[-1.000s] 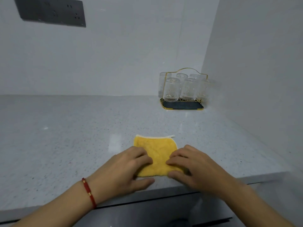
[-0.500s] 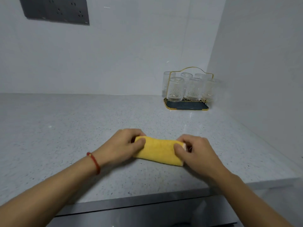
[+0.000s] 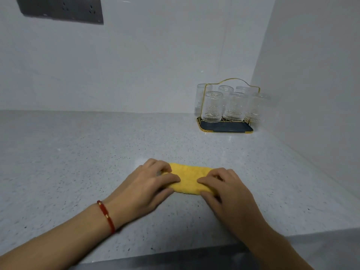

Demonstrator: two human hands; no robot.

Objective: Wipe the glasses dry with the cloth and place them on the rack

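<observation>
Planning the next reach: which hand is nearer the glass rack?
Right. The right hand rests on the yellow cloth's right end, on the side toward the rack in the far right corner; the left hand presses the left end, farther away.

Hidden, cropped and unclear parts

Both ends of the yellow cloth [image 3: 190, 179] sit under the left hand [image 3: 145, 189] and right hand [image 3: 229, 191], so its corners and fold edges can't be seen; fingertips of both hands tuck out of sight against it, grip unclear. Both forearms cut off by bottom edge. Dark socket panel [image 3: 62, 9] cropped by top edge, holes too small to read. Back-row glasses [image 3: 226, 90] on the rack [image 3: 226, 129] partly hidden behind front ones, clear glass overlaps, exact count hard to tell; rightmost glass blurs into the side wall. Counter [image 3: 78, 152] front drops out of frame, below it dark and unreadable.
</observation>
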